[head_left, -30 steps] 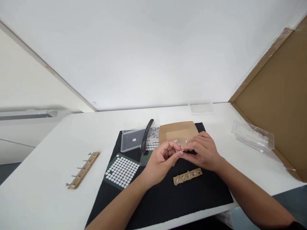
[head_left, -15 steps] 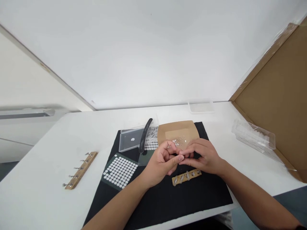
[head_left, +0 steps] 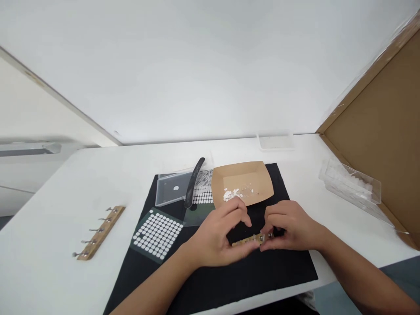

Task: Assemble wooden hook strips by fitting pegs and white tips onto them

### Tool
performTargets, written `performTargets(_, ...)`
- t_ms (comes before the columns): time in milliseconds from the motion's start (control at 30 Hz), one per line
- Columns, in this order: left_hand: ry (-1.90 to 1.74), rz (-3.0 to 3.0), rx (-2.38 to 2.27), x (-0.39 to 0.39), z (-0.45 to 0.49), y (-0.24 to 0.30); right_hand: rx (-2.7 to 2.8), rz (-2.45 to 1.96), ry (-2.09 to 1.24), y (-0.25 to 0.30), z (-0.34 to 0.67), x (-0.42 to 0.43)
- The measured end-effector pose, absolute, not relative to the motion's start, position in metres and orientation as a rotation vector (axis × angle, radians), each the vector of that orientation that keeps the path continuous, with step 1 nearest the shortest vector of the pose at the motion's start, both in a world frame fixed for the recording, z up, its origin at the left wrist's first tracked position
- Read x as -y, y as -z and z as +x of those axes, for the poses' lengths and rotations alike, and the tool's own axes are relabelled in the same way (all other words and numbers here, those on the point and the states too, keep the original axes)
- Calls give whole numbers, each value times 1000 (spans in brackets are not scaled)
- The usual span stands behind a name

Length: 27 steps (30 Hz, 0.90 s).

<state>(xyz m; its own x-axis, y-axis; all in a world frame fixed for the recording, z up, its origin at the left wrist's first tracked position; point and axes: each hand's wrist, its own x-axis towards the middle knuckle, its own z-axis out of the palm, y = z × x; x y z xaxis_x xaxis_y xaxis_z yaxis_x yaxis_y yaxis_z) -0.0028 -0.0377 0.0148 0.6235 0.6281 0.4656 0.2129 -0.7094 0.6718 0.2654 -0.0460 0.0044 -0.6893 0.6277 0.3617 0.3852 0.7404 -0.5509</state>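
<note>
A small wooden nail-tip stand (head_left: pixel 252 239) with clear nail tips and round metal posts lies on the black mat (head_left: pixel 229 284), partly covered by my hands. My left hand (head_left: pixel 219 236) is at its left part, thumb along the front edge, index finger curled above; its other fingers are mostly hidden. Over the stand's right part, my right hand (head_left: pixel 292 225) is closed in a pinch, thumb in front and fingers behind. What sits between those fingertips is too small to make out. Behind the hands, a brown paper tray (head_left: pixel 229 181) holds small white and clear pieces.
A black curved nail file (head_left: pixel 194 183) rests across a clear plastic box (head_left: pixel 170 190). Sheets of white oval stickers (head_left: pixel 157 234) lie left. Another wooden stand (head_left: pixel 101 234) with metal posts is farther left. A clear box of tips (head_left: pixel 352 179) stands right, before cardboard (head_left: pixel 377 96).
My hands were together in front of the paper tray, fingertips meeting. They have come down to the wooden stand and moved apart, the left to its left part, the right to its right part.
</note>
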Motion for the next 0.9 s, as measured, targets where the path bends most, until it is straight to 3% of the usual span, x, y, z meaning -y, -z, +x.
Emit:
performTargets(233, -811, 2699, -513, 48, 3, -15, 2426, -806, -604, -5, 263, 43)
performTargets(900, -778, 2679, -470, 47, 7, -8, 2448, -773, -681, -6, 262, 41)
